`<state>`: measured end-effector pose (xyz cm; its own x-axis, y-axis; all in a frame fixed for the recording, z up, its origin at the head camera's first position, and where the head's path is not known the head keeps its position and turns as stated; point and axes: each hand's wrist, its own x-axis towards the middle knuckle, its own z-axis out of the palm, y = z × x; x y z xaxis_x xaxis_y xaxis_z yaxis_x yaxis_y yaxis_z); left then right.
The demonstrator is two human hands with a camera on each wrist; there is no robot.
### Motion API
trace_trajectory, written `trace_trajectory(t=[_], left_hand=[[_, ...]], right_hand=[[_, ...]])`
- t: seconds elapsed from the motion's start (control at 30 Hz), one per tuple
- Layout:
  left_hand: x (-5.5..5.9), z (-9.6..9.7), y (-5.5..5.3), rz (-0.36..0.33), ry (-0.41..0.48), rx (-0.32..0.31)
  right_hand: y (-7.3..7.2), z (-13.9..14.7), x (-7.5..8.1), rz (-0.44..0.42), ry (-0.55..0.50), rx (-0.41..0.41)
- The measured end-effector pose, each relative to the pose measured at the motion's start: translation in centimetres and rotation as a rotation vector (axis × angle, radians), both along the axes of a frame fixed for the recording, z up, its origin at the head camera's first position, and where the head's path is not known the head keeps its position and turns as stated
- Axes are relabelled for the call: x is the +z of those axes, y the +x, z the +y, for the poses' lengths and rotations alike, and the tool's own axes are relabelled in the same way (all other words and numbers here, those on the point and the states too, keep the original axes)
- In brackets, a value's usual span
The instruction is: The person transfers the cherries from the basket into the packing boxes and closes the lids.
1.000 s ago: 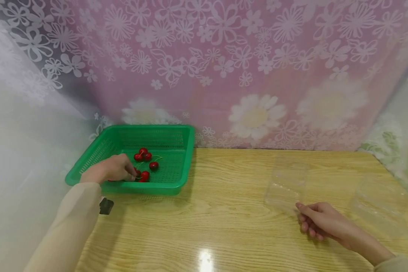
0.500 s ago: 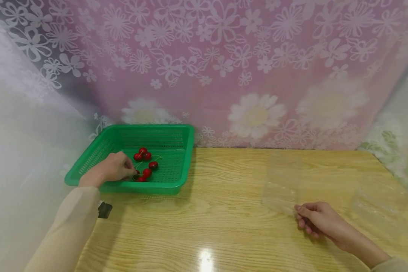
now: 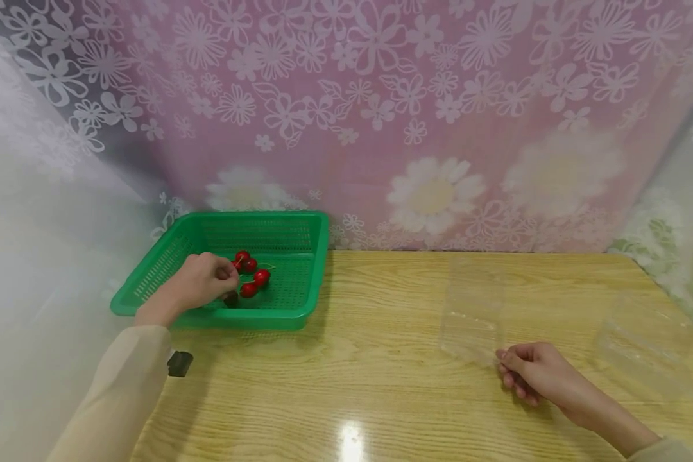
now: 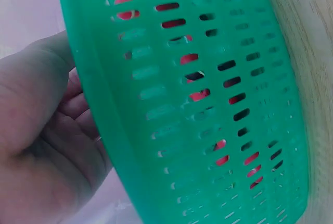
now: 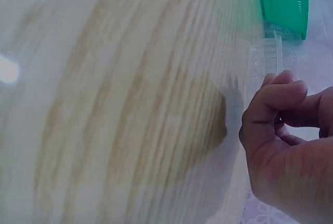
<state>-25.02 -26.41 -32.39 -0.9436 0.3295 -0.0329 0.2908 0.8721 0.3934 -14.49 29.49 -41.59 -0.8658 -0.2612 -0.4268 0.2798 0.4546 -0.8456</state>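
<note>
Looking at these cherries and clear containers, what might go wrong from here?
The left hand is down among cherries lying close together in the green basket, so it might nudge or bruise neighbouring fruit.

The right hand pinches the clear container only near a corner, so it could swivel or slip.

The second see-through box is faint against the wood and near that hand, so it may get bumped.

Left arm: you are wearing a long, pale cream sleeve (image 3: 112,391), showing soft folds. A small black block (image 3: 180,364) is jutting out by its cuff. Right arm: a similar cream cuff (image 3: 667,451) is showing. Your left hand (image 3: 196,282) and right hand (image 3: 539,375) are showing bare.
</note>
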Motion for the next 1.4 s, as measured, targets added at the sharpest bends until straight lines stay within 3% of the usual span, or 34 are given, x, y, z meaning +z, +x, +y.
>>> trace_trajectory(t=[0.37,0.7,0.83,1.07,1.27,1.4], left_hand=[[-0.2,0.4,0.2,0.096,-0.019,-0.046],[0.1,1.3,0.8,0.109,0.053,0.037],[0.3,1.8,1.1,0.150,0.091,0.063],[0.7,3.0,1.7,0.206,0.153,0.052],[1.3,3.9,2.1,0.292,0.153,0.050],[1.9,4.6,2.4,0.299,0.179,0.056]], right_hand=[[-0.1,-0.3,-0.3,0.009,-0.019,0.008],[-0.1,-0.6,-0.2,0.027,-0.018,0.014],[-0.2,-0.7,-0.2,0.037,-0.016,0.014],[-0.3,-1.0,-0.2,0.042,-0.026,0.016],[-0.5,-1.2,-0.4,0.039,-0.043,0.023],[-0.6,-1.1,-0.4,0.036,-0.044,0.027]])
